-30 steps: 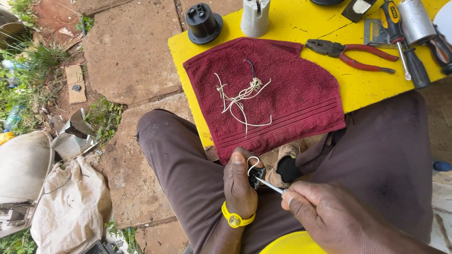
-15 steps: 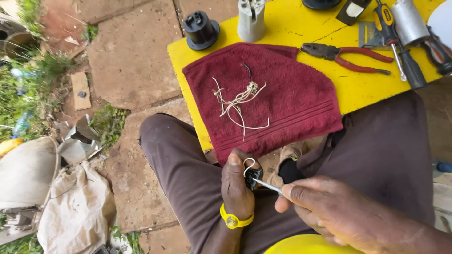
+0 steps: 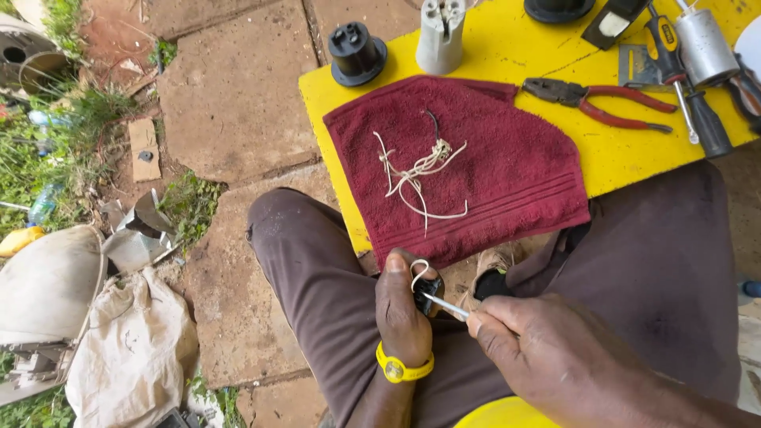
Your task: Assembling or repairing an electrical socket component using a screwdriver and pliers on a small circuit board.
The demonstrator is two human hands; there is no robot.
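Left hand (image 3: 402, 313) closed around a small black fitting (image 3: 429, 290) over the lap, white wire (image 3: 418, 269) looping out. Right hand (image 3: 547, 357) pinching a thin metal screwdriver (image 3: 444, 305), tip at the fitting. Probably light, rigid plastic (wire springy); best gripped by the body. Beyond: red towel (image 3: 507, 174), pliers (image 3: 602, 99) on yellow counter (image 3: 507, 59)

1. A dark red towel (image 3: 476, 170) lies on a yellow board (image 3: 515, 59) in the upper middle of the frame
2. Pale wire scraps (image 3: 416, 174) sit on the towel
3. Red-handled pliers (image 3: 602, 99) lie at the upper right
4. A black round socket (image 3: 357, 54) stands beside a white fitting (image 3: 441, 36) along the top edge
5. A pale sack (image 3: 131, 357) lies at the lower left
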